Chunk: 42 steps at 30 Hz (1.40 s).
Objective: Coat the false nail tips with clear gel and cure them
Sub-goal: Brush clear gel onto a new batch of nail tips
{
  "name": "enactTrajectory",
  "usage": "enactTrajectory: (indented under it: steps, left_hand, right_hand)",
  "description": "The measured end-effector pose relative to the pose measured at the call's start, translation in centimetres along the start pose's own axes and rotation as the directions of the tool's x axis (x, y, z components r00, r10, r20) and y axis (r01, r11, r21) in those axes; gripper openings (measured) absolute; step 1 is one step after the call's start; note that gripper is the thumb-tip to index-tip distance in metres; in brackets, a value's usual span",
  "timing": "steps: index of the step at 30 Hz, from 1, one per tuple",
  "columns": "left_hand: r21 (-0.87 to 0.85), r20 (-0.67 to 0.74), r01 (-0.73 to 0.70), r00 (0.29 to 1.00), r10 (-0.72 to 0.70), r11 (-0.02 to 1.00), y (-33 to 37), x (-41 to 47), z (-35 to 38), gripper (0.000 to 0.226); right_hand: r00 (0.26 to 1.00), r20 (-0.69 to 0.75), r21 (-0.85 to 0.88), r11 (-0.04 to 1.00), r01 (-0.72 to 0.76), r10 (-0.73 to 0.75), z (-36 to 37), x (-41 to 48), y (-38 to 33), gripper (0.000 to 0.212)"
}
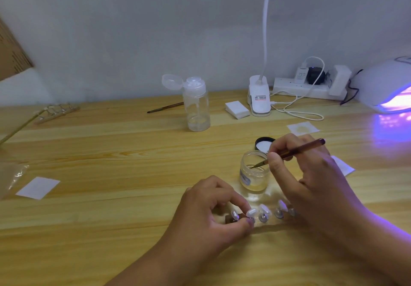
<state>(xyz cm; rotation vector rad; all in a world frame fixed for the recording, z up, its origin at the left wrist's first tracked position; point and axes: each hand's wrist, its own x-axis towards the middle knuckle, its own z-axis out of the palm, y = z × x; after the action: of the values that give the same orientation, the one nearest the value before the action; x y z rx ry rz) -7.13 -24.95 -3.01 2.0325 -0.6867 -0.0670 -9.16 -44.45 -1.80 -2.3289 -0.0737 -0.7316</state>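
Bench: pale yellow wood, darker grain streaks. My brush: reddish-brown handle. Gel jar: clear, faintly yellow inside. Jar lid: black rim, white lining. Nail tips: pearly white. Lamp, far right: white shell, violet glow.

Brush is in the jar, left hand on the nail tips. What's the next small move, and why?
Probably lift the brush out of the jar and carry it to the nail tip the left hand pinches. The right hand holds the bristles inside the open jar, so they look loaded, and that tip is steadied.
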Motion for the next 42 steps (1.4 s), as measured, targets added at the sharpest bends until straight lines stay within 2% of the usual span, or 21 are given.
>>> enactTrajectory:
  steps: [5,9,11,15,19,22,25,27,29,31,38,42]
  left_hand:
    - [-0.041,0.006,0.001,1.000,0.000,0.999,-0.2,0.1,0.2,0.014]
    - [0.043,-0.002,-0.039,0.999,0.039,0.998,0.0,0.1,0.4,0.020]
    - [0.120,-0.017,-0.075,0.997,0.078,0.990,0.1,0.1,0.4,0.022]
    - [0.238,-0.042,-0.151,0.985,0.165,0.960,0.3,0.0,0.3,0.011]
    - [0.413,-0.049,-0.291,0.939,0.341,0.863,0.6,-0.1,0.3,0.013]
    - [0.464,-0.055,-0.361,0.899,0.434,0.809,0.5,-0.2,0.4,0.014]
    - [0.487,-0.060,-0.396,0.874,0.482,0.779,0.3,-0.2,0.4,0.005]
    - [0.491,-0.062,-0.407,0.865,0.498,0.770,0.2,-0.2,0.5,0.008]
    - [0.460,-0.091,-0.407,0.862,0.498,0.789,0.3,-0.2,0.4,0.003]
    - [0.407,-0.134,-0.390,0.869,0.476,0.826,0.6,-0.3,0.3,0.009]
    - [0.222,-0.236,-0.270,0.917,0.320,0.937,0.8,-0.4,-0.3,0.007]
    - [0.151,-0.272,-0.180,0.938,0.216,0.972,0.6,-0.4,-0.3,0.016]
  right_hand:
    - [1.000,-0.003,-0.005,1.000,0.002,-0.002,-0.1,0.0,-0.1,0.012]
    - [0.999,-0.032,0.027,1.000,0.009,-0.008,-0.2,0.0,-0.2,0.012]
    - [0.997,-0.072,0.062,0.998,0.007,-0.002,-0.3,-0.1,-0.3,0.009]
    - [0.986,-0.159,0.097,0.993,0.066,-0.050,-0.9,-0.1,-0.6,0.010]
    - [0.980,-0.181,0.117,0.988,0.105,-0.083,-1.3,-0.3,-0.7,0.011]
    - [0.976,-0.196,0.127,0.985,0.119,-0.093,-1.4,-0.4,-0.8,0.012]
    - [0.970,-0.218,0.122,0.983,0.138,-0.110,-1.5,-0.4,-0.8,0.012]
    - [0.967,-0.228,0.121,0.982,0.147,-0.116,-1.7,-0.5,-0.8,0.012]
    - [0.964,-0.239,0.120,0.981,0.150,-0.118,-1.8,-0.5,-0.8,0.012]
    - [0.960,-0.252,0.115,0.981,0.157,-0.124,-1.9,-0.6,-0.8,0.012]
    - [0.951,-0.288,0.094,0.985,0.146,-0.113,-2.3,-0.7,-0.8,0.015]
    - [0.945,-0.308,0.080,0.987,0.138,-0.107,-2.2,-0.7,-0.6,0.013]
